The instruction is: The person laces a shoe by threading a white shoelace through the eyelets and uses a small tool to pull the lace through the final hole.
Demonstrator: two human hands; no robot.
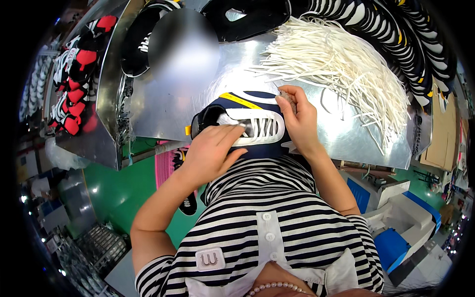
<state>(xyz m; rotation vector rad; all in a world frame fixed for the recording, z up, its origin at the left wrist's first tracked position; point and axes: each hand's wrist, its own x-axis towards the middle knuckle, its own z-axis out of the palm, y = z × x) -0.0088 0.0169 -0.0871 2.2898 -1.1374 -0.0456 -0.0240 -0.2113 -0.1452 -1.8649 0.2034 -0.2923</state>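
Note:
A navy shoe upper (237, 103) with a yellow stripe and white trim lies at the table's near edge, against my striped shirt. White lace crosses its white eyelet panel (264, 127) in several rows. My left hand (210, 151) grips the upper at the opening, fingertips at the lace and thumb along the near side. Closed at the upper's far right side, my right hand (299, 116) holds a small awl-like tool (292, 99) with a brownish handle and a thin metal point; its exact tip is hard to make out.
A large pile of white laces (341, 74) spreads over the metal table (170, 106) at the right. Rows of dark shoe uppers (366, 20) stand behind it. Black uppers (136, 44) lie far left, near a rack of red-and-black pieces (76, 94). A blue-and-white machine (401, 222) stands lower right.

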